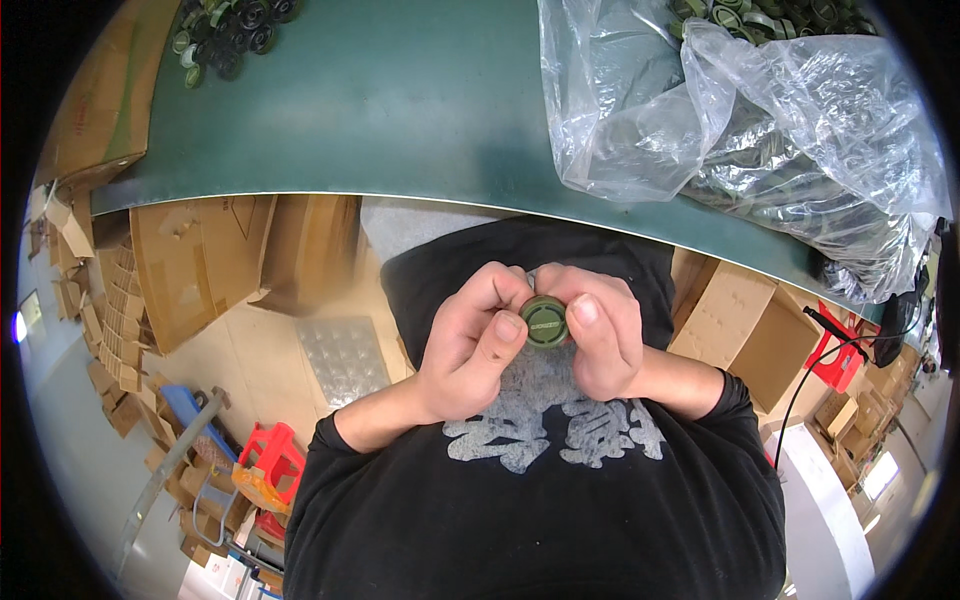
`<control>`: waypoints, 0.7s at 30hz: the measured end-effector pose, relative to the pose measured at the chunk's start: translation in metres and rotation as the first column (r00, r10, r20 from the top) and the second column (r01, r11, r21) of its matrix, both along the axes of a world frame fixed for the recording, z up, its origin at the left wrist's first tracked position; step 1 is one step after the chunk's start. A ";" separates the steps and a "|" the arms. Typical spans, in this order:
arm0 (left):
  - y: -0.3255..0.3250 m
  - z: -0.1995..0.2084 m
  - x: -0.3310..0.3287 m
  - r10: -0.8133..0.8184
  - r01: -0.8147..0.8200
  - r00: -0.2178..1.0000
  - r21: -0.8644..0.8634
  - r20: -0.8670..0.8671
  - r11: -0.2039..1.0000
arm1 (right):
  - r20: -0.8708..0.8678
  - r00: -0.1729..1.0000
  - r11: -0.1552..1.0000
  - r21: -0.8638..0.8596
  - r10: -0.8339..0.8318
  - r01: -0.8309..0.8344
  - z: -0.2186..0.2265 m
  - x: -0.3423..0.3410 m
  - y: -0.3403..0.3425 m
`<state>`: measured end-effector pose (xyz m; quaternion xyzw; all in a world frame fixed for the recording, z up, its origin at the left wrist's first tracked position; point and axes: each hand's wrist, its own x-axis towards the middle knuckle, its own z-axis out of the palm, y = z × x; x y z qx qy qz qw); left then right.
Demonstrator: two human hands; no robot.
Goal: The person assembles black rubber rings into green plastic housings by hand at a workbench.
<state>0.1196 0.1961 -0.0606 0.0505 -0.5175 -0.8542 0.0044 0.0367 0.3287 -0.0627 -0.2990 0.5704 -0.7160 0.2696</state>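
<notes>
Between my two hands, close in front of my chest, is a small round dark-green cap (544, 322) with raised marks on its face. My left hand (475, 342) grips its left side, thumb along the rim and fingers curled behind. On the other side my right hand (600, 328) pinches it, with the thumb tip on the upper right rim. The undersides of the cap and the fingertips behind it are hidden. Both hands are above my lap, short of the table edge.
A green table (400, 110) spans the top. Dark and green round parts (228, 38) are heaped at its far left. A clear plastic bag (790, 130) of green parts lies at the right. Cardboard boxes (205, 265) stand below the table; a red stool (272, 460) is at lower left.
</notes>
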 end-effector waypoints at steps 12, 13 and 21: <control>-0.102 0.026 -0.051 0.267 -0.580 0.813 -0.758 -0.517 0.298 | -0.956 0.222 0.877 -0.067 -0.193 0.475 0.092 -0.095 0.009; -0.116 0.035 -0.069 0.248 -0.621 0.763 -0.784 -0.597 0.023 | -0.986 0.092 0.813 -0.060 -0.138 0.579 0.097 -0.109 0.008; -0.255 0.040 -0.140 0.188 -0.577 0.700 -0.700 -0.689 -0.420 | -0.943 0.191 0.612 0.324 0.274 0.721 0.089 -0.142 0.003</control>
